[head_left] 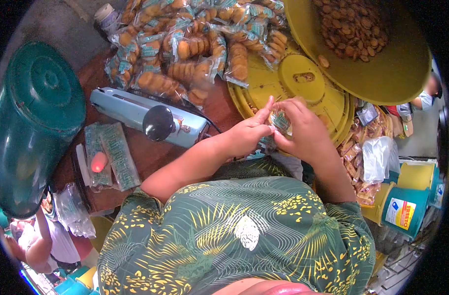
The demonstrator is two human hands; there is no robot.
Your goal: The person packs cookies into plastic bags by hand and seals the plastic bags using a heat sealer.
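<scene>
1. Packet of clear plastic with green print sat pinched narrowly between left hand and right hand, by the round yellow plastic lid.
2. I judged its film was being worked; further handling called for small fingertip moves.
3. Left of the hands, the long pale-blue device with a black knob limited elbow room; brown tabletop showed nearer its near edge.

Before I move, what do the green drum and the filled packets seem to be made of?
The green drum looks like hard plastic, smooth and glossy, with bright reflections. The filled packets look like thin, clear, shiny film, probably plastic: creased, with the round snacks showing through.
</scene>
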